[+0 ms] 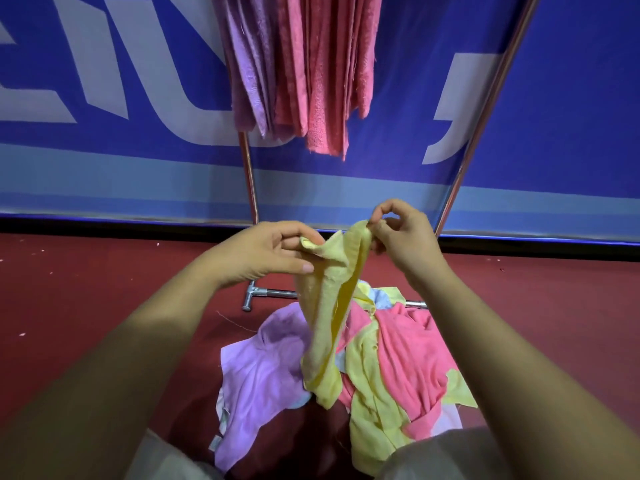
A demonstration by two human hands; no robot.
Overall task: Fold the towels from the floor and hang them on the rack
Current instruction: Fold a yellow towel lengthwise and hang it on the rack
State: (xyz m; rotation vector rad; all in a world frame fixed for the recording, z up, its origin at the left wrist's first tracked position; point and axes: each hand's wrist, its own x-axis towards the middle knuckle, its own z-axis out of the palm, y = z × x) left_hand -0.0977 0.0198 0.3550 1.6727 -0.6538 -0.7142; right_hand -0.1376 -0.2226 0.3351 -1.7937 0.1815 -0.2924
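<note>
yellow towel [329, 306] pinched between both hands, above floor pile [398, 358]

text: large white letters | on: blue banner [554, 98] | legibility: cropped by frame, no whole word readable

Pastel towels against a dark red floor and a blue banner.

The lifted towel [329, 306] is plain pale yellow, brighter yellow inside its fold. In the pile, the lilac towel [256, 375] is plain, the pink towel [408, 351] a plain coral pink, the second yellow towel [370, 393] the same pale yellow, and a pale blue towel [384, 301] barely shows. The rack [250, 181] is shiny silver; on it are hanging lilac towels [249, 64] and hanging pink towels [329, 71]. The floor [86, 271] is dark red with pale specks. The banner [571, 98] is deep blue with large pale grey letters and a light blue band below.
</note>
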